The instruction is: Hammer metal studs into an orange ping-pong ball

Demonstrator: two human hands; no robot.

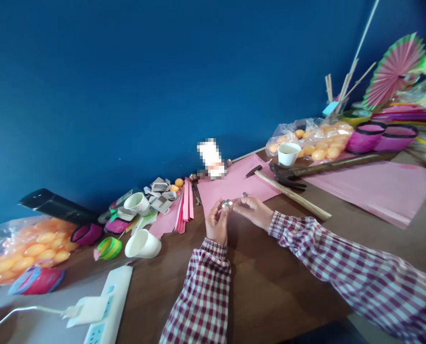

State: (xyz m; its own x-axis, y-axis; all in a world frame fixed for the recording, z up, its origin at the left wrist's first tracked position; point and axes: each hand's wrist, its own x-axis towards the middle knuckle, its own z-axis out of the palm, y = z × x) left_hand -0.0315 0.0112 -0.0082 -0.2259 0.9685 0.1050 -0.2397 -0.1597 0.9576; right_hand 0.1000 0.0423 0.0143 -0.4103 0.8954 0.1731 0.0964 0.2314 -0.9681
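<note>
My left hand (217, 223) is closed on a small shiny silver object (227, 204), held between thumb and fingers above the brown table (270, 291). My right hand (254, 210) is just to its right, fingertips pressed together close to the silver object; whether they grip a part of it is too small to tell. Another small shiny piece (245, 194) shows at the upper edge of my right hand. Behind both hands lies a pink sheet (239, 184), with a small hammer (291, 193) lying partly on it.
On the right are a larger hammer (327, 167), a white cup (288, 155) and bagged orange balls (318, 143). Toward the left stand a tipped white cup (143, 244), a green roll (108, 248), a power strip (108, 306) and more bagged balls (37, 246). A blue wall (126, 86) rises behind.
</note>
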